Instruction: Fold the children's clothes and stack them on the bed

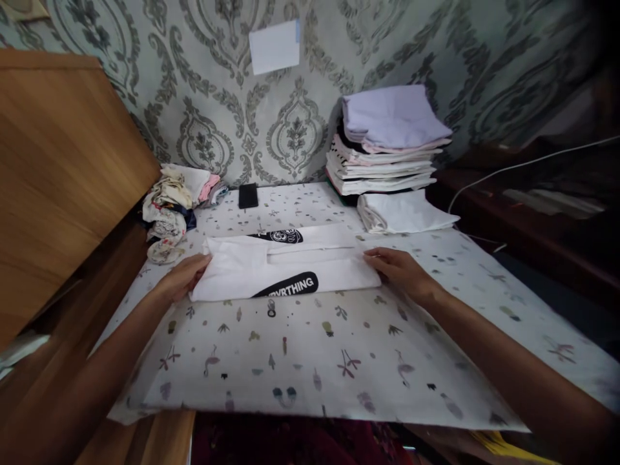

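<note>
Far L: wood panel (62,168), then rumpled clothes heap (169,203) on the worktop (300,349), which has a printed cover w/ small plant & bird motifs. L hand (186,274): part closed, fingers curled, thumb on top, gripping L end of folded white garment (237,268); L forearm slants up & inward from bottom L. Flat black item (248,196) lies behind, nr wall. Garment lies flat mid-worktop betw. both hands; black patch on near edge reads approx. "...YRTHING" in white caps, start cut off by fold; 2nd black patch behind w/ white graphic, lettering unclear. R hand (394,268): part closed, fingertips & thumb on garment's R end; R forearm runs in from bottom R. Behind: tall folded stack (387,155), lilac on top; folded white cloth (411,212) just in front.
</note>
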A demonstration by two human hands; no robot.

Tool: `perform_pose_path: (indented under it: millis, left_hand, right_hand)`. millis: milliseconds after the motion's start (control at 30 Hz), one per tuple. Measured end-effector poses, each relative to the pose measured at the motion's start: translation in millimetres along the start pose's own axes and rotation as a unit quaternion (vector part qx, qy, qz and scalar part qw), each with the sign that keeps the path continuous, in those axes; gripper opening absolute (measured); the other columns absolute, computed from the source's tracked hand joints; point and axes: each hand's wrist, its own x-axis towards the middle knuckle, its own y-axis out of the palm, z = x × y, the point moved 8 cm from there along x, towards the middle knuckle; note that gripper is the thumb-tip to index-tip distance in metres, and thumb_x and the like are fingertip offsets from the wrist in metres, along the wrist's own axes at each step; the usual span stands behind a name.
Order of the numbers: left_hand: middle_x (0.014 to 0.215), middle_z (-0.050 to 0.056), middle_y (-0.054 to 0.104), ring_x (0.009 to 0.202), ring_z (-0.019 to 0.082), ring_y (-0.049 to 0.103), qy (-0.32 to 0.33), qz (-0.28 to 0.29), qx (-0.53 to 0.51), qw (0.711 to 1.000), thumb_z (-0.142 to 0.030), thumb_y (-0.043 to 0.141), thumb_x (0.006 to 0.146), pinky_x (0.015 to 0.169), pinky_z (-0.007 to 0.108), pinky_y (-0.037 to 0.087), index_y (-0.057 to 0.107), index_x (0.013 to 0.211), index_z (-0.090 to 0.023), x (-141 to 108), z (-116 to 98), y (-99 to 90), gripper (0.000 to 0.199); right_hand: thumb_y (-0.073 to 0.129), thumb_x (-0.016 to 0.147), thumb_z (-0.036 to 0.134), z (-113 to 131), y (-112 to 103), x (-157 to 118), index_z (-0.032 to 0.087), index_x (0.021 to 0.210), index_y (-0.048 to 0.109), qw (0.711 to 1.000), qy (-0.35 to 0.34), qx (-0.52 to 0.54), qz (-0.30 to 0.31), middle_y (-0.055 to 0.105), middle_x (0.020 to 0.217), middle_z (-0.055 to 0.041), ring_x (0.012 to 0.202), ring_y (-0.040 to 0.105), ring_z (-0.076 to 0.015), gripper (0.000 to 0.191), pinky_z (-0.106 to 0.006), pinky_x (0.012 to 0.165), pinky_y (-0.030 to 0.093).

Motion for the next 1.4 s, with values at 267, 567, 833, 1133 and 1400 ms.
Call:
perform_pose_path:
  millis: [267, 567, 833, 1133, 1400]
  left_hand:
    - [0.065, -0.004, 0.059, 0.057, 0.013, 0.050, 0.035, -0.069, 0.069, 0.995, -0.050, 0.080, 0.049, 0.049, 0.022, 0.030, 0.063, 0.095, -0.018, -10, 10, -13.2, 0.059]
    - [0.055, -0.009, 0.043, 0.046, 0.010, 0.032, 0.122, -0.080, 0.203, 0.968, -0.053, 0.063, 0.066, 0.044, 0.022, 0.018, 0.057, 0.103, -0.020, -24, 7, -9.4, 0.050]
    - [0.064, -0.003, 0.061, 0.055, 0.016, 0.055, 0.083, -0.064, 0.140, 0.985, -0.058, 0.065, 0.065, 0.053, 0.026, 0.041, 0.051, 0.105, -0.020, -31, 11, -31.3, 0.057]
    - [0.060, -0.007, 0.056, 0.056, 0.014, 0.048, 0.130, -0.056, 0.278, 0.950, -0.043, 0.060, 0.075, 0.054, 0.025, 0.031, 0.055, 0.109, -0.022, -62, 21, -33.9, 0.041]
    - [0.063, -0.003, 0.053, 0.061, 0.015, 0.047, 0.162, -0.070, 0.338, 0.924, -0.051, 0.052, 0.086, 0.059, 0.027, 0.033, 0.057, 0.078, -0.022, -69, 23, -31.9, 0.031]
  right_hand:
    - [0.077, 0.064, 0.065, 0, -3, -19, 0.018, 0.115, 0.069, 0.998, -0.026, -0.050, -0.014, 0.048, 0.059, 0.0048, 0.054, 0.041, -0.0124, 0.070, -0.027, 0.049, 0.035]
    - [0.061, 0.083, 0.049, 0, -1, -27, 0.019, 0.128, 0.062, 0.984, -0.108, -0.118, -0.073, 0.055, 0.066, 0.0016, 0.058, 0.049, -0.0155, 0.053, -0.028, 0.053, 0.041]
    - [0.059, 0.084, 0.052, 0, 2, -28, 0.022, 0.123, 0.062, 0.981, -0.121, -0.126, -0.082, 0.057, 0.068, 0.0006, 0.058, 0.049, -0.0167, 0.050, -0.031, 0.056, 0.041]
    - [0.058, 0.083, 0.060, 3, 4, -29, 0.026, 0.118, 0.063, 0.979, -0.130, -0.135, -0.083, 0.060, 0.070, -0.0013, 0.059, 0.049, -0.0196, 0.048, -0.035, 0.057, 0.043]
    - [0.058, 0.082, 0.061, 4, 6, -29, 0.025, 0.117, 0.062, 0.982, -0.113, -0.129, -0.080, 0.059, 0.070, -0.0010, 0.058, 0.048, -0.0191, 0.051, -0.034, 0.057, 0.042]
